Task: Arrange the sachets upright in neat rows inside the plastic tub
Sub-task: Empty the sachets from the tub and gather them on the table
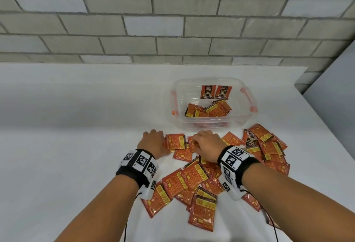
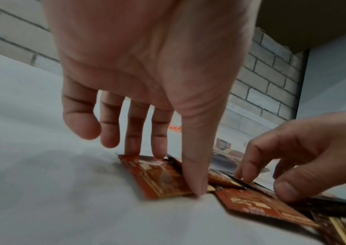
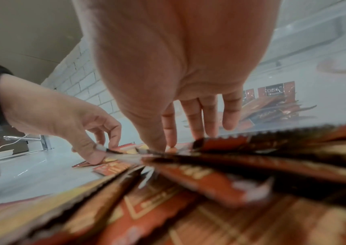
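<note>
A clear plastic tub (image 1: 238, 118) with orange latches stands on the white table. Two sachets (image 1: 215, 92) stand upright against its far wall, and several more (image 1: 208, 110) lie flat inside. A loose pile of red-orange sachets (image 1: 194, 176) covers the table in front of the tub. My left hand (image 1: 153, 141) (image 2: 178, 174) spans one flat sachet (image 2: 157, 177) at the pile's left edge, thumb at its near edge and fingertips on its far edge. My right hand (image 1: 205, 142) (image 3: 165, 146) pinches a neighbouring sachet (image 1: 192, 143) with thumb and forefinger.
A grey brick wall (image 1: 172, 20) runs behind the table. The table's right edge (image 1: 326, 126) lies close to the pile. Bare white tabletop (image 1: 67, 126) stretches to the left of my hands.
</note>
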Demonstrator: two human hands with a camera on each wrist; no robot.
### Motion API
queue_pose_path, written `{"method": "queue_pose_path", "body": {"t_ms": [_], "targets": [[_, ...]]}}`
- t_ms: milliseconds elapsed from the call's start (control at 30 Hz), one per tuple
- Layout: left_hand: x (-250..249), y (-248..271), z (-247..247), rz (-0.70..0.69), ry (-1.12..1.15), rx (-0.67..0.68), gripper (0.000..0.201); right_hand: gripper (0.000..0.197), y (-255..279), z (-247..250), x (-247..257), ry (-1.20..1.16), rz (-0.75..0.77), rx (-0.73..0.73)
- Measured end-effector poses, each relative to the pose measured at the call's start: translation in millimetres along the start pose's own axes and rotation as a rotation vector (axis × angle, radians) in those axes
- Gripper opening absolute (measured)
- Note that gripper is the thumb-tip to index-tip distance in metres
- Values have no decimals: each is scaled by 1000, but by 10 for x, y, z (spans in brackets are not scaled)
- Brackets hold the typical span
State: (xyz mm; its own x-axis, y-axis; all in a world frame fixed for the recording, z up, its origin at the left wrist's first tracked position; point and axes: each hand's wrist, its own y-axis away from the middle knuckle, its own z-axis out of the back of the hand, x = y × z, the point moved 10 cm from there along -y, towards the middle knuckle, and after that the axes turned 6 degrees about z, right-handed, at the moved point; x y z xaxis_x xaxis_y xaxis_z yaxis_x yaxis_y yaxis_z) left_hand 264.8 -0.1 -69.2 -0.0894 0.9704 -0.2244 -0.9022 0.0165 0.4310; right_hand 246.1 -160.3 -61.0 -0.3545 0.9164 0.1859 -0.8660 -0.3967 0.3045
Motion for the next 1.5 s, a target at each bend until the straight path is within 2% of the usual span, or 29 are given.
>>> {"method": "queue_pose_path", "body": {"t_ms": [133, 233, 333, 433, 567, 667, 767, 833, 933, 1000, 1067, 1133, 1300, 1500], "targets": [[137, 15, -6, 39, 13, 5, 63, 53, -32, -23, 29, -3, -16, 24], [295, 37, 12, 54, 22, 25, 54, 63, -43, -18, 30, -35, -19, 35], [455, 59, 45, 55, 113, 38, 40, 54, -53, 52, 79, -78, 5, -9], [641, 97, 126, 86, 220, 21, 39, 37, -46, 166, 92, -206, -7, -98], [926, 126, 281, 165, 303, -70, 32, 43, -66, 278, 154, -319, 10, -172], [970, 168, 379, 212, 408, -157, 29, 50, -117, 206, 299, -330, 30, -111], [612, 159, 236, 74, 546, -12, 38, 51, -168, 19, 403, -264, 8, -2], [355, 156, 66, -27, 441, 89, 49, 49, -185, -93, 438, -162, -5, 69], [190, 141, -62, -86, 223, 92, 53, 45, -209, -140, 465, -41, -9, 110], [176, 127, -45, -73, 139, 62, 50, 47, -225, -119, 458, 1, -21, 106], [207, 108, -41, -33, -29, 51, 58, 50, -238, -104, 447, -1, -36, 93], [227, 100, -6, -4, -77, 38, 66, 52, -252, -86, 455, -10, -41, 72], [223, 132, 24, -2, 306, 107, 47, 38, -234, 22, 446, -197, -87, -15], [204, 268, 113, -64, 522, 127, 47, 42, -89, 312, 254, -478, -85, -130]]}}
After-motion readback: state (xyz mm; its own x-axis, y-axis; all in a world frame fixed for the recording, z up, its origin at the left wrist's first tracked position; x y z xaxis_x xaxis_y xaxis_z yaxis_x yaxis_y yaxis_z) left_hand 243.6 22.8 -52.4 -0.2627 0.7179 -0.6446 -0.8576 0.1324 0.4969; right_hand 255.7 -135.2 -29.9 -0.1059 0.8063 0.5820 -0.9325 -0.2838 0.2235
